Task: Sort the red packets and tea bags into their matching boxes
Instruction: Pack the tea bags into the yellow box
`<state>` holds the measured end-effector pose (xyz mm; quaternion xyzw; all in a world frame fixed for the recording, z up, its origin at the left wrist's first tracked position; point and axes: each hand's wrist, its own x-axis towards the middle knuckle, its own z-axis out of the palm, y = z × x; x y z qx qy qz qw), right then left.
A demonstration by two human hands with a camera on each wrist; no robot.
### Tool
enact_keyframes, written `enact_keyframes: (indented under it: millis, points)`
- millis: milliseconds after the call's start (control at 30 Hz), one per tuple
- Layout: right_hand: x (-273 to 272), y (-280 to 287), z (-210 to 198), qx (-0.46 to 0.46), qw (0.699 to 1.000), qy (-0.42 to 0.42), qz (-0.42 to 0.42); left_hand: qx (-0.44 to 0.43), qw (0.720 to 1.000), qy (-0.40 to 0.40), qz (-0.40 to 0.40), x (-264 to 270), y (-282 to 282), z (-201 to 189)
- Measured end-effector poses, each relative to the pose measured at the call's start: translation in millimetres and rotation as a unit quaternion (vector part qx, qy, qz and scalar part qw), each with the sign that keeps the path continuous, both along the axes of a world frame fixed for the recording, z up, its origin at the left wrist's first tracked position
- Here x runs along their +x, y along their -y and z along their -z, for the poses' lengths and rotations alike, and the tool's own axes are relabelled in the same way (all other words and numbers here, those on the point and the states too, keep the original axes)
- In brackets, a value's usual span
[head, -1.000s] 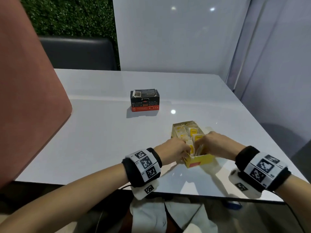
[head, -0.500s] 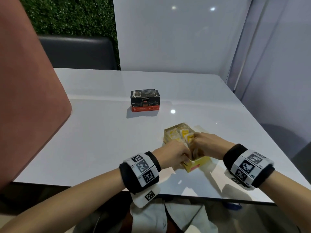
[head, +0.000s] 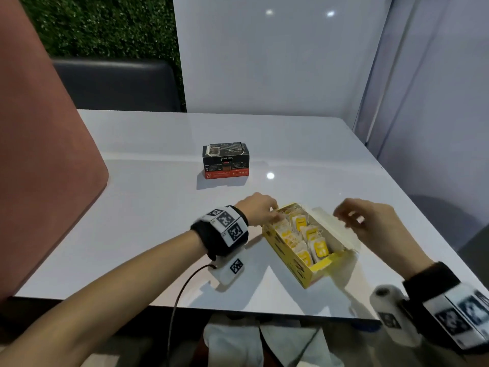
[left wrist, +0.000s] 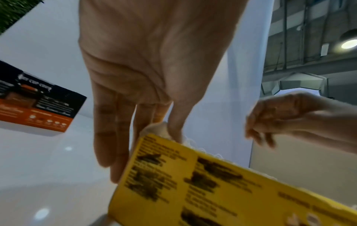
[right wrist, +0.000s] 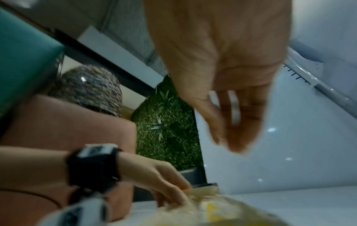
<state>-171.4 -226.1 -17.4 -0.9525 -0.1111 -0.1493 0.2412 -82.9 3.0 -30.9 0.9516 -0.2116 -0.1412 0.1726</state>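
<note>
An open yellow box [head: 287, 256] [left wrist: 212, 191] lies slantwise near the table's front edge, filled with several white and yellow tea bags [head: 304, 234]. Its pale lid flap [head: 336, 231] hangs open to the right. My left hand [head: 274, 214] [left wrist: 135, 137] is at the box's far left corner: the fingers lie straight along the outer wall and the thumb presses a tea bag at the rim. My right hand [head: 346, 217] [right wrist: 228, 134] hovers above the lid flap, blurred, fingers loosely bent and holding nothing. A closed black and red box [head: 225, 161] [left wrist: 34, 107] stands farther back at the centre.
The glossy white table [head: 148, 207] ends close below my wrists. A salmon chair back [head: 39, 154] rises at the left, a dark seat [head: 116, 86] behind the table, white panels at the back and right. A cable [head: 182, 287] trails from my left wrist.
Both hands were bunched together at the yellow box's near end. They have parted: the left went to the far left corner, the right lifted off to the right. The box has turned.
</note>
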Motion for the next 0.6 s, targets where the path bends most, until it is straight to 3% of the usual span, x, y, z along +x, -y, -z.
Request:
enact_keyframes:
  millis: [100,200,300,433,600]
  points:
    - [-30,-4,5,0.098,0.978,-0.167,0.072,-0.074,0.996,-0.042,-0.033,0,-6,6]
    - [-37,-18,10,0.122,0.956,-0.248,0.101,-0.137,0.983,-0.091,-0.084,-7,-27,7]
    - [-16,-36,14,0.190,0.923,-0.328,0.061,-0.152,0.978,-0.090,-0.109,-22,-51,9]
    - [30,-57,15,0.233,0.904,-0.357,-0.010,-0.152,0.984,-0.018,-0.091,-46,-88,12]
    - [72,-84,14,0.264,0.862,-0.431,-0.054,-0.173,0.976,-0.038,-0.123,-62,-127,12]
